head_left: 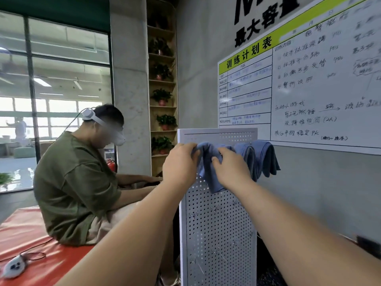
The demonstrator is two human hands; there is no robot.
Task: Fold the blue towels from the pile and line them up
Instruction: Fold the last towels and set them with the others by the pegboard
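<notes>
A white perforated panel stands upright in front of me. Blue towels hang folded over its top edge in a row. The leftmost blue towel drapes down the panel's front. My left hand grips its upper left part at the panel's top, and my right hand pinches its right side. To the right hang two more folded blue towels, touching each other. No pile of towels is in view.
A person in a green shirt sits on a red mat to the left, close to the panel. A whiteboard covers the grey wall behind. Shelves with potted plants stand further back. A small white device lies on the mat.
</notes>
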